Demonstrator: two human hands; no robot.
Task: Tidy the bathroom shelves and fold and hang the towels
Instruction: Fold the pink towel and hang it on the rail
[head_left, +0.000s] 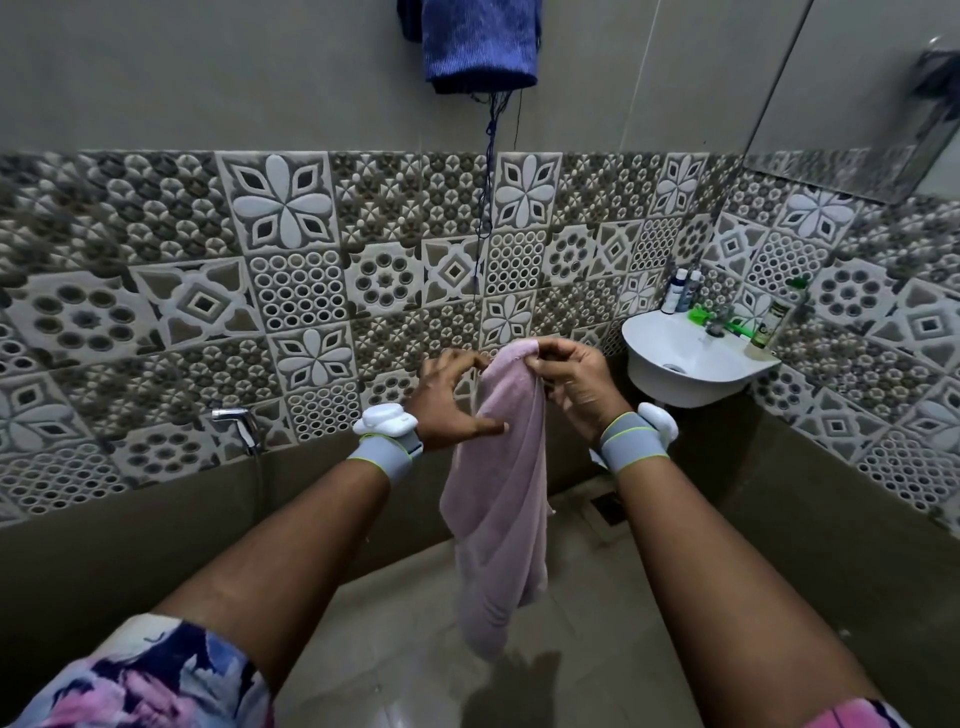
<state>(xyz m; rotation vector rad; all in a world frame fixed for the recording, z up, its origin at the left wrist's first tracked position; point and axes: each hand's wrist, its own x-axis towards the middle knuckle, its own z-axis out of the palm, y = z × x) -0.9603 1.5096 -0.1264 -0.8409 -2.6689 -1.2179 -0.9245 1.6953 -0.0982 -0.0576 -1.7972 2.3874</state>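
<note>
Pinching the top hem of a pink towel (498, 493) between thumb and curled fingers, the right hand (576, 384) holds the cloth up in front of the patterned tile wall (291, 291); the left hand (447, 400) sits just beside it at the towel's left edge, fingers arched toward the upper corner and thumb stretched across the cloth; whether those fingertips actually nip the fabric cannot be told.

From the hem the pink towel hangs straight down between the two forearms, bunched into long soft folds, its lower end loose above the floor; each wrist carries a grey band with a white device, the left wristband (389, 436) and the right wristband (636, 441); a floral sleeve (145, 675) shows at the lower left.

High on the plain grey wall, directly above the hands, a blue towel (478, 47) hangs folded; frayed threads (488, 171) trail from it down over the tiles.

To the right a white corner washbasin (691, 364) is fixed to the wall; two small bottles (680, 291) stand on its back rim at the left, a green-capped bottle (769, 327) at the right, and a tap (717, 325) between them; a green item beside the tap is too small to name; a mirror (857, 130) hangs above; a chrome hand sprayer (244, 421) is mounted low on the tiles at the left; a floor drain (610, 506) lies near the right forearm.
</note>
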